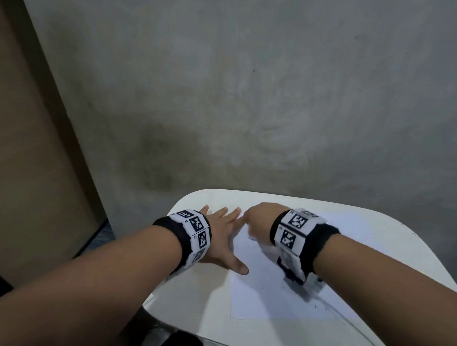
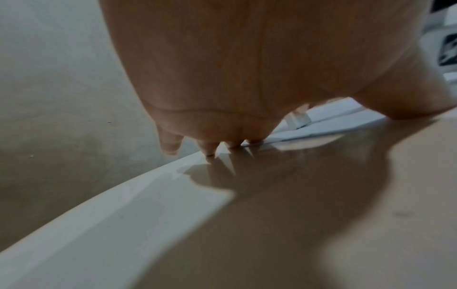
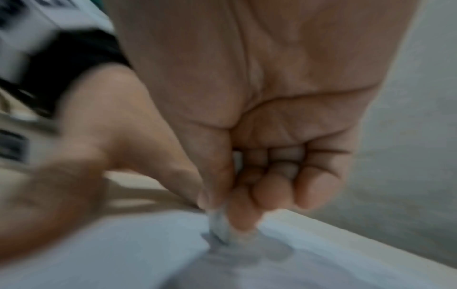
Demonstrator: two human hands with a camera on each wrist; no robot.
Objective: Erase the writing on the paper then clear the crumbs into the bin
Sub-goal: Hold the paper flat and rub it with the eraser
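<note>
1. On the table (image 1: pixel 202 313), the paper (image 1: pixel 262 295) is pinned at its left edge by the left hand (image 1: pixel 221 242), fingers spread flat.
2. An eraser (image 3: pixel 219 231) is pinched against the paper's far part by the right hand (image 3: pixel 259 136).

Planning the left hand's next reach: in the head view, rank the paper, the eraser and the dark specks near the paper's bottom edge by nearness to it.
From the left hand:
1. Paper, under its thumb.
2. Eraser, in the right hand, just right.
3. Specks, lower right.

White table (image 1: pixel 372 339) before a grey wall (image 1: pixel 254 80).
</note>
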